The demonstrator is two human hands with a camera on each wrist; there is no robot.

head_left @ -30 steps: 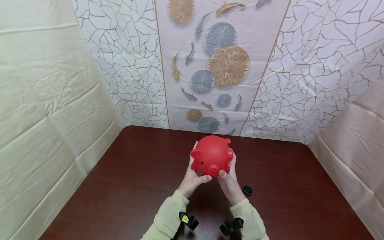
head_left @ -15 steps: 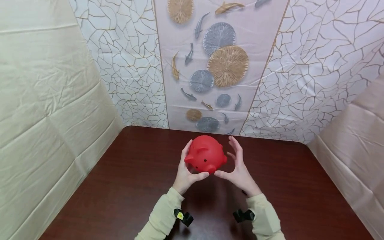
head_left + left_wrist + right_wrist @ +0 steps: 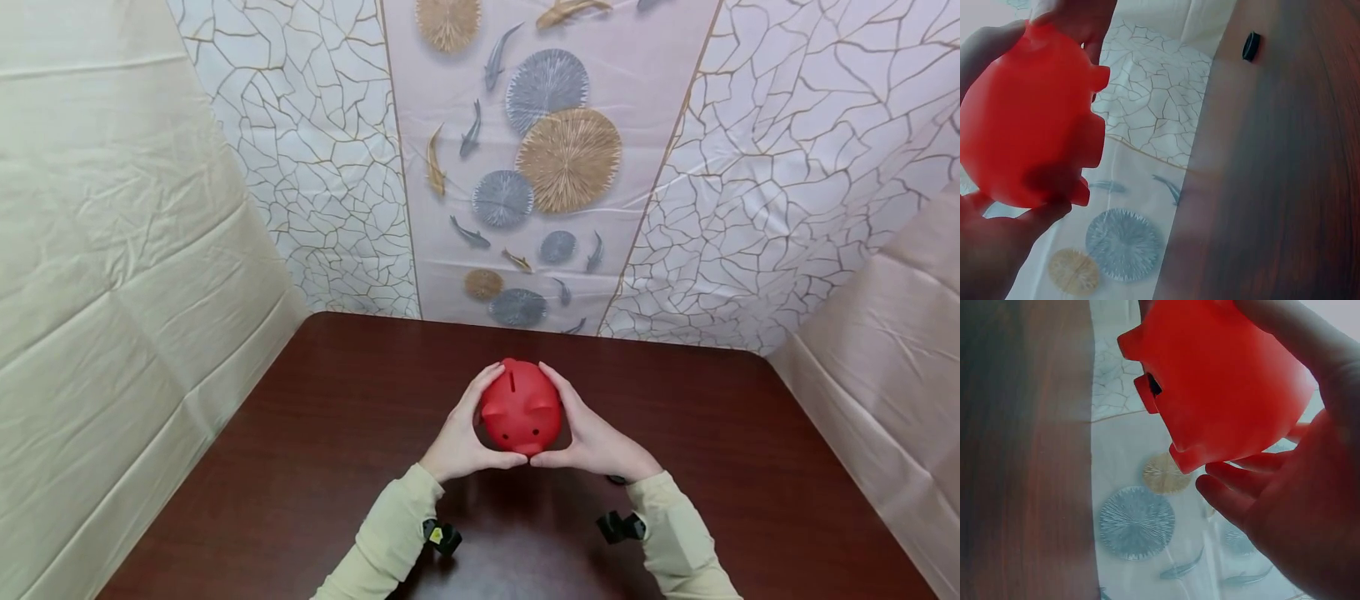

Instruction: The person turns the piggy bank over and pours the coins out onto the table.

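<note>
A red piggy bank [image 3: 521, 408] sits between my two hands over the middle of the dark wooden table [image 3: 315, 467]. Its snout faces me and its coin slot is on top. My left hand [image 3: 463, 427] grips its left side, thumb under the snout. My right hand [image 3: 591, 435] grips the right side the same way. In the left wrist view the piggy bank [image 3: 1029, 119] fills the upper left. In the right wrist view my fingers [image 3: 1241, 487] curl under the piggy bank [image 3: 1222, 381]. I cannot tell whether it touches the table.
A small black round cap [image 3: 1250, 45] lies on the table; in the head view the cap [image 3: 617, 480] peeks out behind my right wrist. Patterned sheets wall in the table at the back [image 3: 540, 167] and on both sides.
The piggy bank has turned from lying on its side to upright with the snout toward me and has come lower and nearer. My right hand let go half a second ago and grips it again.
</note>
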